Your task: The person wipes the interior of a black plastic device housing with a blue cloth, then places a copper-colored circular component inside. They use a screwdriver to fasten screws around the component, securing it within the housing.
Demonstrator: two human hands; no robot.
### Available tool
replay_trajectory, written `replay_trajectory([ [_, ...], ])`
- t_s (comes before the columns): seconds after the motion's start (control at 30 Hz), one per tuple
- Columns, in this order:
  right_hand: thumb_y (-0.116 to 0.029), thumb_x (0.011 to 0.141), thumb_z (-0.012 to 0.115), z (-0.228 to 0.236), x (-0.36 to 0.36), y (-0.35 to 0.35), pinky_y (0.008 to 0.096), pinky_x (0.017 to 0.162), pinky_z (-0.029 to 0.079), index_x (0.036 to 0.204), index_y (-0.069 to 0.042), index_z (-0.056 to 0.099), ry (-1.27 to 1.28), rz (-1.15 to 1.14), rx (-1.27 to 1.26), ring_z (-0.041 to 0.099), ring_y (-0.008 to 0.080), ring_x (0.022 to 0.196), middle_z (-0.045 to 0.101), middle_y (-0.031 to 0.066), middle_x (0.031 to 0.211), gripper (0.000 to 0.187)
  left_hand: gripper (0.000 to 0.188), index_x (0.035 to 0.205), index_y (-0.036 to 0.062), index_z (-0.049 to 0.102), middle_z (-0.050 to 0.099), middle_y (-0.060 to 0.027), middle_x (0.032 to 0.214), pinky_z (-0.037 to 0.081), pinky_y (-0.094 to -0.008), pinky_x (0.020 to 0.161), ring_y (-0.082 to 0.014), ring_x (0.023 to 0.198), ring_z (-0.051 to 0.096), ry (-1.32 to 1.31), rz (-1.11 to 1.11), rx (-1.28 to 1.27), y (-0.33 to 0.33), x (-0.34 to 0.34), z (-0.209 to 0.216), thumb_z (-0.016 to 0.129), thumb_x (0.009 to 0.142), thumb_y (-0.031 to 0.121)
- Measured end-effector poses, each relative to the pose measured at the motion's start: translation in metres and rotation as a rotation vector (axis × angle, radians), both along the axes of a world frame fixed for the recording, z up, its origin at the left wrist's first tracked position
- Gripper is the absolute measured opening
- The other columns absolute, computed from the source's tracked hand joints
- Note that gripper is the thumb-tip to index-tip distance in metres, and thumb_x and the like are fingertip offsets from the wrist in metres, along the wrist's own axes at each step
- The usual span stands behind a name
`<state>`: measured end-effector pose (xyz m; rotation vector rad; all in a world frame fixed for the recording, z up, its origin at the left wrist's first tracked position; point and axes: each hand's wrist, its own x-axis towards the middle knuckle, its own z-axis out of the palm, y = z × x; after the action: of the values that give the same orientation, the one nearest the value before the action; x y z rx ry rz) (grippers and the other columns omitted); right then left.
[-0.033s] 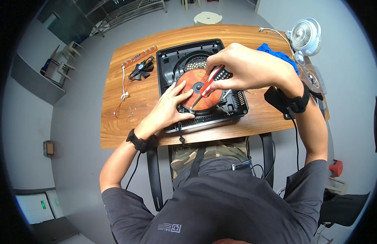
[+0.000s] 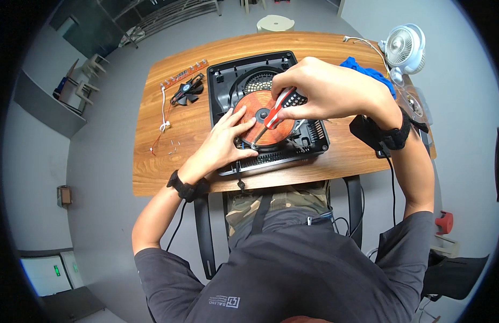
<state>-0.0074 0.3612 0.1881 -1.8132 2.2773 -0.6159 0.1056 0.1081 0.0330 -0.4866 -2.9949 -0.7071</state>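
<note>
My right hand [image 2: 327, 89] is closed round the red, white and black handle of a screwdriver [image 2: 274, 115]. The shaft slants down to the near-left rim of a round copper coil [image 2: 280, 134], where the tip meets a small fitting. My left hand [image 2: 221, 142] lies on the coil with fingers spread, the thumb by the near rim. The coil sits in an open black plastic housing [image 2: 219, 72], which looks like the base of an induction cooker. A perforated round vent [image 2: 258, 83] shows behind the coil. The right hand hides part of the housing's far right side.
Left of the housing lie a black fan [image 2: 190, 92], an orange circuit strip [image 2: 186, 74] with a white cable [image 2: 164, 116], and several small screws [image 2: 175, 147]. At the right stand a white desk fan [image 2: 403, 47] and a blue cloth [image 2: 365, 71]. A stool [image 2: 275, 23] stands beyond the table.
</note>
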Motion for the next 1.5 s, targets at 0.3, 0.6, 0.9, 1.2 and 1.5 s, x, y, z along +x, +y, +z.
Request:
replay_trajectory([
  [0.3,-0.017,0.085,0.075,0.005,0.017,-0.02,0.042,0.079,0.058,0.1,0.003,0.069,0.078,0.046,0.051,0.072,0.0368,0.09,0.072,0.0213,0.09,0.026,0.081,0.142,0.012,0.06,0.038,-0.021,0.16,0.032,-0.0512,0.12,-0.0477,0.147,0.032,0.01,-0.027,-0.009,-0.004,-0.002,-0.005,0.089,0.072,0.042],
  [0.6,-0.02,0.083,0.075,0.011,0.032,-0.035,0.0427,0.072,0.059,0.098,0.004,0.07,0.183,0.089,0.096,0.072,0.0381,0.081,0.071,0.0223,0.082,0.028,0.081,0.142,0.0121,0.06,0.038,-0.0206,0.16,0.032,-0.0518,0.121,-0.0485,0.147,0.032,0.002,-0.043,-0.006,-0.006,-0.005,-0.011,0.089,0.072,0.041],
  [0.9,-0.019,0.086,0.076,0.011,0.043,-0.041,0.0445,0.072,0.056,0.101,0.003,0.065,0.216,0.09,0.168,0.069,0.0404,0.081,0.07,0.0215,0.087,0.029,0.081,0.141,0.0114,0.061,0.041,-0.0199,0.157,0.034,-0.0518,0.12,-0.0468,0.143,0.037,-0.026,-0.043,0.002,-0.003,-0.003,-0.006,0.089,0.072,0.04],
  [1.2,-0.019,0.085,0.077,0.014,0.051,-0.042,0.0455,0.072,0.056,0.097,0.004,0.064,0.254,0.097,0.155,0.069,0.0409,0.08,0.069,0.0213,0.084,0.029,0.079,0.141,0.0099,0.06,0.041,-0.0187,0.156,0.031,-0.0498,0.122,-0.0416,0.148,0.032,-0.042,-0.071,0.084,-0.004,-0.002,-0.004,0.09,0.072,0.033],
  [1.5,-0.016,0.082,0.078,0.01,0.051,-0.046,0.044,0.072,0.057,0.099,0.004,0.066,0.272,0.111,0.135,0.07,0.04,0.082,0.071,0.0194,0.089,0.029,0.074,0.136,0.0072,0.063,0.046,-0.0191,0.151,0.031,-0.0491,0.121,-0.0418,0.146,0.034,-0.047,-0.067,0.113,-0.002,0.0,0.0,0.09,0.072,0.032],
])
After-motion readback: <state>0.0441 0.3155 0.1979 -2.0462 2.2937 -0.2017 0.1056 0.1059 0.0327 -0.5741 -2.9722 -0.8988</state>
